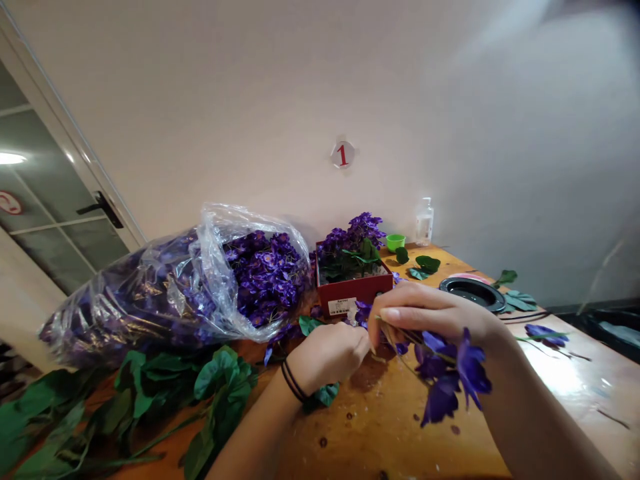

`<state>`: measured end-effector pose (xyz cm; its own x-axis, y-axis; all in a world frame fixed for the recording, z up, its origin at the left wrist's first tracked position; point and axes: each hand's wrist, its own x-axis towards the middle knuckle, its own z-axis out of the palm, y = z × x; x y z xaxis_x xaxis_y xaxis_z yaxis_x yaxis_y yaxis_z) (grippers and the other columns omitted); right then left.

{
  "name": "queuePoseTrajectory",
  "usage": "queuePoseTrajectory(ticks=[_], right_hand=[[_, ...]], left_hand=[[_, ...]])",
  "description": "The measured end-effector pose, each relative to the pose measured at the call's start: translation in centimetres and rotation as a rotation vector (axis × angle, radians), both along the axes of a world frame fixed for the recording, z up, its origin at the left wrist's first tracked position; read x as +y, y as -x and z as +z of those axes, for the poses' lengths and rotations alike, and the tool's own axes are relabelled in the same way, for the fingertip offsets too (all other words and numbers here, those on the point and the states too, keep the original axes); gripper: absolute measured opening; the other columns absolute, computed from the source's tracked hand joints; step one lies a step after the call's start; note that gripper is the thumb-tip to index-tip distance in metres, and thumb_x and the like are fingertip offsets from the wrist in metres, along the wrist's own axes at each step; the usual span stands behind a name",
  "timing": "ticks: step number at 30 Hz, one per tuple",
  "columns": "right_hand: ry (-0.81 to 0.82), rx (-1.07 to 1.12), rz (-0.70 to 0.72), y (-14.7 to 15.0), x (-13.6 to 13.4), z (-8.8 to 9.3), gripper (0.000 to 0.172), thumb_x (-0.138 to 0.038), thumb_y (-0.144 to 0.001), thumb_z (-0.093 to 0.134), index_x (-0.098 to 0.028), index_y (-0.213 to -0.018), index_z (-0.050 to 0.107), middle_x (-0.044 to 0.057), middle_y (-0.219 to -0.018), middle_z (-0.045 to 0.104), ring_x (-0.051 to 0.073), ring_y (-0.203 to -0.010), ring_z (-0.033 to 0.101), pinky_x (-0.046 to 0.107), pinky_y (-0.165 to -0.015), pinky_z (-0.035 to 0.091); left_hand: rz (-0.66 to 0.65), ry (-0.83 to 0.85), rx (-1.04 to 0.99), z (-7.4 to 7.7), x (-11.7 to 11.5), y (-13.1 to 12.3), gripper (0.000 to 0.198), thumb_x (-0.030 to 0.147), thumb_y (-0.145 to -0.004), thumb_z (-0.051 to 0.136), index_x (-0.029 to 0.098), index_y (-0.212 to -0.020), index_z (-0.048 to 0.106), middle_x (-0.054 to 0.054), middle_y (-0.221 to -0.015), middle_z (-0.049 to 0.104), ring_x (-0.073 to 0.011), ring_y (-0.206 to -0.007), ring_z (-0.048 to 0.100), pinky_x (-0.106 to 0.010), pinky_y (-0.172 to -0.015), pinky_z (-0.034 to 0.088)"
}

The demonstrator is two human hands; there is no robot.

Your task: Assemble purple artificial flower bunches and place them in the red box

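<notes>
Sprig point(447, 373): deep violet blossoms on a thin stem, tilted, blooms drooping lower right. Pinched under right hand point(430, 313); stem end at curled left hand point(330, 353), above tabletop point(380, 427).

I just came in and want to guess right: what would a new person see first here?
Probably the big clear bag stuffed with purple flowers, lying at the left of the wooden table. Next, the right hand in the middle, holding a purple flower sprig, with the curled left hand close beside it. Behind them stands a red box of more flowers.
</notes>
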<state>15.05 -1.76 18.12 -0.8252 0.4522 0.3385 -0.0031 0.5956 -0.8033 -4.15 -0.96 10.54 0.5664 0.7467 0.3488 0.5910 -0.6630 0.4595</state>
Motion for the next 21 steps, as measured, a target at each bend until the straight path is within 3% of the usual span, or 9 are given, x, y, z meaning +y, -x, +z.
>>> queuePoseTrajectory(ticks=[3, 5, 7, 9, 11, 14, 18, 21], right_hand=[[0.138, 0.069, -0.116, 0.1, 0.6, -0.6, 0.033, -0.033, -0.092, 0.046, -0.015, -0.113, 0.063, -0.001, -0.062, 0.055, 0.01, -0.058, 0.052, 0.021, -0.056, 0.044], [0.254, 0.117, -0.15, 0.5, 1.1, -1.3, 0.04, -0.032, -0.091, 0.048, -0.017, -0.128, 0.053, -0.001, -0.069, 0.06, 0.01, -0.061, 0.055, 0.02, -0.058, 0.045], [0.367, 0.155, -0.127, 1.1, 1.7, -2.2, 0.043, -0.029, -0.09, 0.05, -0.018, -0.132, 0.049, 0.003, -0.087, 0.065, 0.011, -0.072, 0.06, 0.02, -0.064, 0.047], [0.463, 0.197, -0.09, 1.7, 2.2, -2.9, 0.042, -0.026, -0.089, 0.049, -0.018, -0.131, 0.05, 0.006, -0.108, 0.064, 0.012, -0.087, 0.061, 0.021, -0.072, 0.049], [0.52, 0.226, -0.052, 2.2, 2.5, -3.3, 0.039, -0.025, -0.089, 0.047, -0.018, -0.128, 0.053, 0.006, -0.117, 0.062, 0.013, -0.097, 0.06, 0.022, -0.079, 0.049], [0.587, 0.228, -0.026, 2.6, 2.6, -3.4, 0.039, -0.026, -0.089, 0.044, -0.019, -0.126, 0.055, 0.005, -0.104, 0.067, 0.012, -0.087, 0.063, 0.022, -0.074, 0.05], [0.681, 0.2, 0.005, 2.8, 2.7, -3.3, 0.045, -0.028, -0.084, 0.052, -0.019, -0.127, 0.053, 0.001, -0.076, 0.066, 0.009, -0.052, 0.055, 0.019, -0.048, 0.045], [0.697, 0.285, -0.041, 3.4, 3.3, -3.8, 0.036, -0.036, -0.083, 0.054, -0.017, -0.114, 0.061, 0.0, -0.066, 0.061, 0.008, -0.048, 0.051, 0.019, -0.044, 0.042]], left_hand=[[0.064, -0.187, 0.127, 1.3, -0.8, 0.5, 0.022, 0.029, -0.092, 0.039, 0.019, -0.079, 0.054, -0.002, -0.07, 0.058, -0.0154, -0.061, 0.054, -0.025, -0.055, 0.038], [0.168, -0.305, 0.017, 2.6, -1.7, 0.7, 0.021, 0.032, -0.095, 0.033, 0.02, -0.089, 0.049, -0.001, -0.071, 0.058, -0.0152, -0.063, 0.056, -0.024, -0.057, 0.039], [0.22, -0.411, -0.045, 3.4, -2.4, 0.9, 0.02, 0.033, -0.096, 0.03, 0.02, -0.093, 0.045, -0.001, -0.073, 0.058, -0.0155, -0.066, 0.057, -0.025, -0.058, 0.04], [0.223, -0.477, 0.001, 3.6, -2.8, 0.9, 0.019, 0.032, -0.096, 0.03, 0.02, -0.092, 0.044, -0.002, -0.077, 0.059, -0.0163, -0.068, 0.058, -0.025, -0.058, 0.04], [0.188, -0.485, 0.065, 3.5, -2.8, 0.8, 0.018, 0.029, -0.096, 0.03, 0.02, -0.091, 0.045, -0.003, -0.076, 0.06, -0.0166, -0.067, 0.059, -0.025, -0.057, 0.04], [0.121, -0.467, 0.059, 3.2, -2.5, 0.6, 0.019, 0.029, -0.095, 0.03, 0.02, -0.089, 0.046, -0.003, -0.075, 0.06, -0.0167, -0.067, 0.059, -0.026, -0.058, 0.041], [0.061, -0.471, -0.018, 3.0, -2.3, 0.7, 0.025, 0.033, -0.095, 0.033, 0.019, -0.08, 0.048, -0.003, -0.071, 0.059, -0.0157, -0.064, 0.057, -0.026, -0.057, 0.04], [0.079, -0.353, -0.332, 3.1, -2.2, 0.8, 0.027, 0.034, -0.093, 0.039, 0.02, -0.072, 0.048, 0.001, -0.062, 0.054, -0.0113, -0.055, 0.05, -0.023, -0.052, 0.038]])
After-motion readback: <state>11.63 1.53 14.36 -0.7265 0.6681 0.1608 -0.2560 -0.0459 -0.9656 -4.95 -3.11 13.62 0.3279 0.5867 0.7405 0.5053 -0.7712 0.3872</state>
